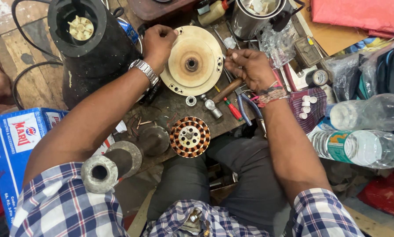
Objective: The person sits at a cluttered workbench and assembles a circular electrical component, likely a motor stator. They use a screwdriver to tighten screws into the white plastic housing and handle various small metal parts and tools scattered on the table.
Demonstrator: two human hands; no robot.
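A cluttered wooden repair bench, seen from above

The worn, dark-stained wooden bench top (pixel 170 107) runs from the near middle to the far edge. At far left lie weathered planks (pixel 25 57) crossed by a black cable (pixel 19 74). A paler wooden surface (pixel 333 37) shows at far right under a pink cloth (pixel 364 13). Even, soft light falls throughout, without hard shadows.

Both hands (pixel 158 43) grip disc (pixel 191 60) (beige, round).

Tools (pixel 234 103) crowd bench, stator (pixel 189 137) blocks near edge
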